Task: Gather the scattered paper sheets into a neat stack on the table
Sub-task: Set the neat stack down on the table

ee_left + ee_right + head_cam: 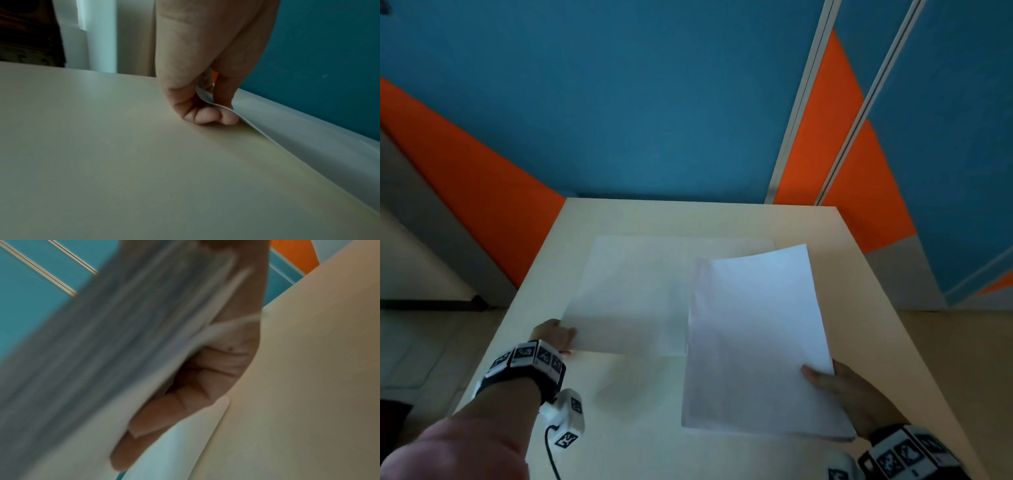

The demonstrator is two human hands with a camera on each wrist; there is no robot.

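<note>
— Head view first: the left hand [554, 337] pinches the near-left corner of a single white paper sheet [626, 294] lying on the pale cream table [640, 428] — thumb on top, fingers tucked under, as its wrist camera shows [207, 116].

— And the right hand [835, 387]?

— It grips a white bundle of gathered sheets [753, 342] by the near-right edge, thumb over the top, fingers beneath it [164, 415]. The far end curls up off the table.

— So which way must the single sheet go?

— To its right. The bundle sits just beside it, overlapping its right edge, both long axes running away from the person, nearly parallel. I'd judge the left hand slides its sheet sideways onto or under the bundle — no turning needed.

— Any more sheets?

— One more seems to lie flat beyond, half covered; hard to tell.
</note>
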